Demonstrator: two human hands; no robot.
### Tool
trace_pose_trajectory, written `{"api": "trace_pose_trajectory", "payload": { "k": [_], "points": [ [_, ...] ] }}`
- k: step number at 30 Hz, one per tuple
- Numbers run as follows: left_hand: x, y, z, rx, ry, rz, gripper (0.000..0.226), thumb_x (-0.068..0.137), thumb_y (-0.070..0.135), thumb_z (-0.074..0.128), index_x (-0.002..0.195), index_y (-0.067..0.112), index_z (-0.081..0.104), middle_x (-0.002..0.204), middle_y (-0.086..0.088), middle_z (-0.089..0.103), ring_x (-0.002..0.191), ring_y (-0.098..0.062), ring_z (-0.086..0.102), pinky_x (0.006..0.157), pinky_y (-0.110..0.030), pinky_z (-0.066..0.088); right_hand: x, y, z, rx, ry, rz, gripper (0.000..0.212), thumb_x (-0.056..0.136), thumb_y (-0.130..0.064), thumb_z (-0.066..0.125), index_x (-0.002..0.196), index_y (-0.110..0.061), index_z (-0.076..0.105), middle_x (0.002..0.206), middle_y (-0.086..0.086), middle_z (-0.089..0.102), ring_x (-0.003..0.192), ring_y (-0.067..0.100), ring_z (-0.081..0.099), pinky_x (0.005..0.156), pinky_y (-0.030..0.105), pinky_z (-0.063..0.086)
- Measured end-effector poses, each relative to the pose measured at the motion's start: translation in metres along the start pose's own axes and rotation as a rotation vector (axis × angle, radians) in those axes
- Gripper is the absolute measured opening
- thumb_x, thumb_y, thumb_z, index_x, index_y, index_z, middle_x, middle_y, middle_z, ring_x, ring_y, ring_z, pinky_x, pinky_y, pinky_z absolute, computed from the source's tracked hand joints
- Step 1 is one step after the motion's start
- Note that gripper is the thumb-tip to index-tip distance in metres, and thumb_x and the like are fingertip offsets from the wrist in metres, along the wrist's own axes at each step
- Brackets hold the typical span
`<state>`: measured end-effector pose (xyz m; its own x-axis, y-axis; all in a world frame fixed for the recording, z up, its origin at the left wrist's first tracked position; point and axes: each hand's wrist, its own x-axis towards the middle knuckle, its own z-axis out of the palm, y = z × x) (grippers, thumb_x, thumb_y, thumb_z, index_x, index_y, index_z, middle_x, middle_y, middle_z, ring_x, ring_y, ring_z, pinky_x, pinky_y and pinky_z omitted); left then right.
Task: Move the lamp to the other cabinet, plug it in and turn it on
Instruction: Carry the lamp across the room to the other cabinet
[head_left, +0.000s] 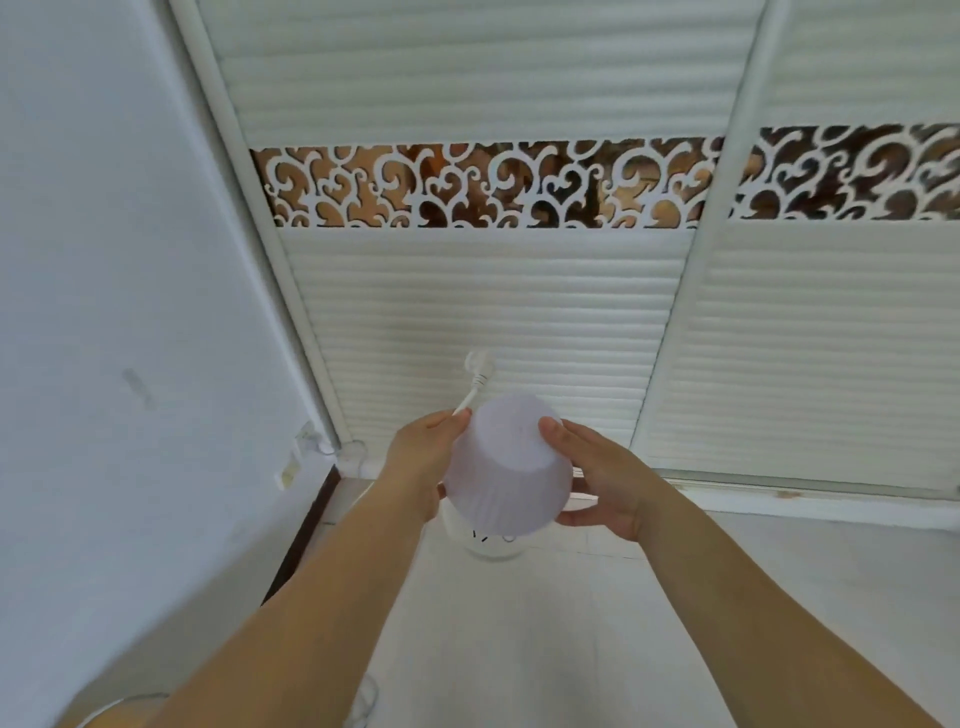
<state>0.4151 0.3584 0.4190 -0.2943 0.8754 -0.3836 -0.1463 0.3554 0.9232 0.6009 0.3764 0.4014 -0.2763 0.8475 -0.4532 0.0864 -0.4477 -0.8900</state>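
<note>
Trouble could come from the cord (470, 397). It sticks up out of the left hand (423, 457), and the plug (479, 365) at its end hangs loose in the air. If the plug swings, it could hit the ribbed white doors (493, 312) behind it or catch on something, and that could tug the lamp (506, 467) out of the hands. The lamp could also slip, because the hands press mostly on the soft purple shade, not on the firm part. The shade might bend or turn, and then the white base (491, 543) below it could drop and break.

The lamp sits right between the two hands. The left hand holds the left side of the shade and the cord with it. The right hand (597, 475) cups the right side, with the thumb on top of the shade and the fingers curled under its bottom edge. Both hands are closed around the lamp. The lamp looks to be held up in the air, just in front of the doors and above a pale floor (571, 623). It is not plugged in yet
</note>
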Motion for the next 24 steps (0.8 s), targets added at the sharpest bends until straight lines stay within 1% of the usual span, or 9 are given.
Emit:
{"api": "trace_pose_trajectory", "payload": {
  "k": [4, 8, 10, 13, 15, 17, 20, 22, 24],
  "points": [
    [0.003, 0.003, 0.103, 0.066, -0.117, 0.004, 0.021, 0.083, 0.031, 0.063, 0.101, 0.022, 0.07, 0.106, -0.005, 0.069, 0.091, -0.023, 0.063, 0.064, -0.029, 0.05, -0.016, -0.005, -0.104, 0.061, 0.066, -0.01, 0.074, 0.063, -0.061, 0.072, 0.128, -0.033, 0.052, 0.117, -0.007, 0.063, 0.104, 0.021, 0.062, 0.082, 0.046, 0.055],
    [-0.002, -0.004, 0.213, 0.097, -0.21, -0.025, 0.027, 0.08, 0.033, 0.067, 0.104, 0.021, 0.068, 0.108, -0.005, 0.069, 0.098, -0.024, 0.063, 0.067, -0.03, 0.051, -0.044, -0.004, -0.209, 0.086, 0.145, -0.021, 0.05, 0.065, -0.061, 0.07, 0.108, -0.036, 0.064, 0.107, -0.009, 0.066, 0.099, 0.019, 0.064, 0.075, 0.042, 0.057],
    [-0.008, -0.007, 0.267, 0.094, -0.26, -0.036, 0.027, 0.08, 0.033, 0.068, 0.104, 0.02, 0.068, 0.106, -0.005, 0.069, 0.093, -0.023, 0.063, 0.066, -0.03, 0.051, -0.059, -0.002, -0.257, 0.09, 0.197, -0.034, 0.048, 0.066, -0.062, 0.069, 0.106, -0.036, 0.064, 0.105, -0.011, 0.067, 0.098, 0.017, 0.064, 0.077, 0.042, 0.058],
    [-0.02, -0.014, 0.353, 0.128, -0.36, -0.065, 0.027, 0.08, 0.031, 0.067, 0.104, 0.02, 0.068, 0.098, -0.004, 0.069, 0.083, -0.021, 0.061, 0.063, -0.028, 0.048, -0.088, 0.004, -0.33, 0.146, 0.318, -0.017, 0.045, 0.069, -0.063, 0.065, 0.104, -0.035, 0.067, 0.104, -0.009, 0.068, 0.098, 0.017, 0.064, 0.078, 0.043, 0.057],
    [-0.031, -0.02, 0.411, 0.18, -0.429, -0.081, 0.026, 0.08, 0.031, 0.066, 0.104, 0.02, 0.069, 0.101, -0.005, 0.068, 0.085, -0.022, 0.06, 0.066, -0.029, 0.049, -0.108, 0.013, -0.376, 0.212, 0.42, -0.001, 0.041, 0.073, -0.063, 0.062, 0.102, -0.035, 0.067, 0.104, -0.007, 0.068, 0.098, 0.017, 0.064, 0.072, 0.04, 0.058],
    [-0.041, -0.025, 0.465, 0.25, -0.501, -0.098, 0.022, 0.079, 0.03, 0.067, 0.099, 0.021, 0.07, 0.103, -0.006, 0.068, 0.087, -0.023, 0.06, 0.074, -0.033, 0.051, -0.126, 0.025, -0.418, 0.273, 0.515, -0.005, 0.037, 0.074, -0.063, 0.06, 0.098, -0.036, 0.067, 0.101, -0.008, 0.068, 0.095, 0.015, 0.064, 0.067, 0.038, 0.058],
    [-0.054, -0.037, 0.535, 0.341, -0.621, -0.117, 0.019, 0.076, 0.028, 0.067, 0.092, 0.019, 0.071, 0.104, -0.006, 0.069, 0.089, -0.025, 0.061, 0.085, -0.039, 0.052, -0.151, 0.043, -0.469, 0.357, 0.634, -0.002, 0.034, 0.075, -0.062, 0.06, 0.096, -0.035, 0.067, 0.1, -0.009, 0.066, 0.094, 0.015, 0.062, 0.071, 0.04, 0.058],
    [-0.062, -0.045, 0.579, 0.393, -0.698, -0.114, 0.021, 0.075, 0.028, 0.068, 0.094, 0.019, 0.071, 0.108, -0.007, 0.068, 0.091, -0.025, 0.061, 0.087, -0.04, 0.051, -0.164, 0.054, -0.501, 0.408, 0.708, 0.007, 0.035, 0.074, -0.063, 0.06, 0.096, -0.036, 0.066, 0.103, -0.009, 0.064, 0.096, 0.015, 0.06, 0.074, 0.042, 0.057],
    [-0.071, -0.057, 0.63, 0.447, -0.791, -0.123, 0.021, 0.075, 0.027, 0.068, 0.094, 0.019, 0.071, 0.107, -0.008, 0.068, 0.088, -0.024, 0.06, 0.084, -0.038, 0.052, -0.178, 0.069, -0.537, 0.464, 0.791, 0.015, 0.037, 0.073, -0.063, 0.06, 0.097, -0.036, 0.065, 0.106, -0.008, 0.061, 0.099, 0.017, 0.057, 0.073, 0.042, 0.057]
  ]
}}
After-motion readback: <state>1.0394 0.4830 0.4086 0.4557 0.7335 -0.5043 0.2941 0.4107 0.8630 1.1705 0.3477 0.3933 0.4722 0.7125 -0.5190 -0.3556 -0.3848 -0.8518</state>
